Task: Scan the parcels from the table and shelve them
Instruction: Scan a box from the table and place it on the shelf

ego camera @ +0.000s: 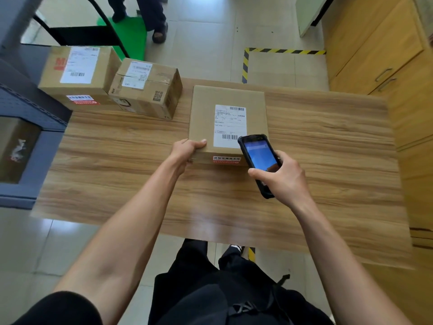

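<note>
At far left stands the grey shelf unit [35, 127], close against the wooden table [328, 160]; two taped parcels [79, 73] [145, 87] sit touching at the table's far left corner. Our left hand [187, 148] grips the near left corner of the flat cardboard parcel [203, 118], thumb on top. We judge this carton stiff, dry and probably light; opposite edges offer the best hold. Our right hand [283, 177] clasps the handheld scanner [257, 158] above the lower barcode on the shipping label [229, 125]. Open tabletop lies to the right; the wooden cabinet [375, 50] bounds that side.
</note>
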A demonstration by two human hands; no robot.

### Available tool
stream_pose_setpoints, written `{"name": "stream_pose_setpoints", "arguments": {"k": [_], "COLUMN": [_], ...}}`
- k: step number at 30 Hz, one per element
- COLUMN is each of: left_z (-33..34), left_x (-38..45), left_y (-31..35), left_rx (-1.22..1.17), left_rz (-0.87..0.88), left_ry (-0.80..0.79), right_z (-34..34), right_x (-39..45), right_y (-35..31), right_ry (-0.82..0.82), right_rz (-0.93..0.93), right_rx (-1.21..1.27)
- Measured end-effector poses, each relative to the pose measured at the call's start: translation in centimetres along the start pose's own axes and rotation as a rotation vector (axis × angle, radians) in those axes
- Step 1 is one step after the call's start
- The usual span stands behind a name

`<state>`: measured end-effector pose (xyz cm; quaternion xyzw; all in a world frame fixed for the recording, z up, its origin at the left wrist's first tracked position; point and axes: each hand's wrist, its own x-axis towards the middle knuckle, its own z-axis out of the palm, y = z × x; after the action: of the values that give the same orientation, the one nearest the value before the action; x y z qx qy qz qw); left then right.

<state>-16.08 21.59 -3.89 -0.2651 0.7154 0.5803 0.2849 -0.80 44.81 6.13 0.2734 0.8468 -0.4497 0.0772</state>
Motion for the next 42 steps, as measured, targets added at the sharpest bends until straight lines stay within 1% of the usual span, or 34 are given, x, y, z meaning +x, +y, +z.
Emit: {"name": "stream_pose_setpoints", "arguments": {"k": [4,8,11,15,18,23,28,42], "left_z": [0.0,-0.2,-1.0,-2.3,-3.1,-4.2,-5.1,-6.4], "left_x": [-1.0,-2.4,-3.3,-4.3,-4.9,-6.0,-6.9,-8.0], "left_y": [-1.0,-1.3,-1.2,-1.4,-1.6,-1.8,-2.4,-3.0], "left_rx": [-0.073,-0.132,-0.188,-0.254,-0.264,-0.3,-0.299,-0.344], "left_rz": [0.043,0.192,0.299,0.414,0.467,0.504,0.546,0.53], "left_ry": [0.025,0.112,0.158,0.202,0.269,0.347,0.371,0.417], "right_z": [-0.6,-1.2,-1.4,-1.6,-1.3,-1.1,-0.7,0.1], "right_x": [-0.8,-1.4,-1.6,-1.9,-2.2,-2.5,-2.7,-3.0], "right_y": [0.3,0.2,-0.4,-1.3,-1.9,-2.9,-3.6,-4.4], "right_ry": [-0.003,-0.025,-0.087,-0.219,-0.271,-0.304,-0.327,-0.354], "right_rz": [-0.02,-0.045,-0.048,-0.019,-0.032,-0.075,-0.101,-0.14], "right_rx": [0.002,-0.01,-0.046,-0.132,-0.162,-0.16,-0.171,-0.226]}}
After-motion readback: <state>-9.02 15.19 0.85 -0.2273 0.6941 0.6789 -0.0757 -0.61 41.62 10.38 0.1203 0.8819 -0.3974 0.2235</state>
